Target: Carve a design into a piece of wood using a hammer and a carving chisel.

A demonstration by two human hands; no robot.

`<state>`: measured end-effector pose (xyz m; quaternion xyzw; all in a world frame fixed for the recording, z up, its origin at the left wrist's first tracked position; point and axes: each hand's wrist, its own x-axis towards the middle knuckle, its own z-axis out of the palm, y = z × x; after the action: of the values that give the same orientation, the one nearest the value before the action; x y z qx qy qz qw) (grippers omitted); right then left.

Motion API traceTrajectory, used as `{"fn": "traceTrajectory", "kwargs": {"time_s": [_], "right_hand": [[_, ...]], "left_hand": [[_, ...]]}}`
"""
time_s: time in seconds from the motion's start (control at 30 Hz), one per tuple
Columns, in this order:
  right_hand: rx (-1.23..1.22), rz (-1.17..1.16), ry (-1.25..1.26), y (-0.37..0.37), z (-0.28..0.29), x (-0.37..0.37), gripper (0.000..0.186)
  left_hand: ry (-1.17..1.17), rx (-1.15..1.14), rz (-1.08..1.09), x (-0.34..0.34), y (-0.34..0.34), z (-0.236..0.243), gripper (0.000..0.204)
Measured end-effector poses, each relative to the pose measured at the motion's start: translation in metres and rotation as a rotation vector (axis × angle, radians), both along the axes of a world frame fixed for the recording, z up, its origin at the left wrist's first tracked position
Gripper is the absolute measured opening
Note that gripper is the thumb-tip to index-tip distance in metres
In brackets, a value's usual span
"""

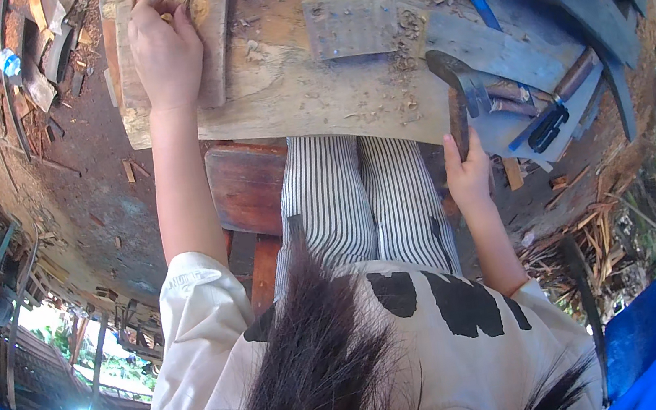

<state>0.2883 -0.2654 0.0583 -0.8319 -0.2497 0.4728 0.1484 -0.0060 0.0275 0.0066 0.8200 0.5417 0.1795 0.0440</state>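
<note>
Left hand (168, 55): your fingers curl at the far end of the wooden board (218, 56); I cannot tell whether they pinch anything.
Right hand (470, 177): you hold the hammer (460, 122) by its wooden handle.
Hammer head: dark metal, at the bench's right side.
Bench (271, 107): before your knees, bearing the board and shavings (409, 27).

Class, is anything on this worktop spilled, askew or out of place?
Loose wood shavings lie scattered over the wooden worktop, near the hammer-like tool in the right hand; they look odd because they seem unswept.
</note>
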Motion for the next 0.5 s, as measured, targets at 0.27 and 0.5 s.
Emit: {"fn": "traceTrajectory", "kwargs": {"time_s": [0.27, 0.5], "right_hand": [[0.134, 0.036, 0.007, -0.007, -0.005, 0.004, 0.035], [0.222, -0.01, -0.01, -0.012, -0.01, 0.001, 0.035]], "left_hand": [[-0.694, -0.43, 0.057, 0.041, -0.058, 0.043, 0.049], [-0.522, -0.571, -0.121, 0.082, -0.104, 0.064, 0.053]]}}
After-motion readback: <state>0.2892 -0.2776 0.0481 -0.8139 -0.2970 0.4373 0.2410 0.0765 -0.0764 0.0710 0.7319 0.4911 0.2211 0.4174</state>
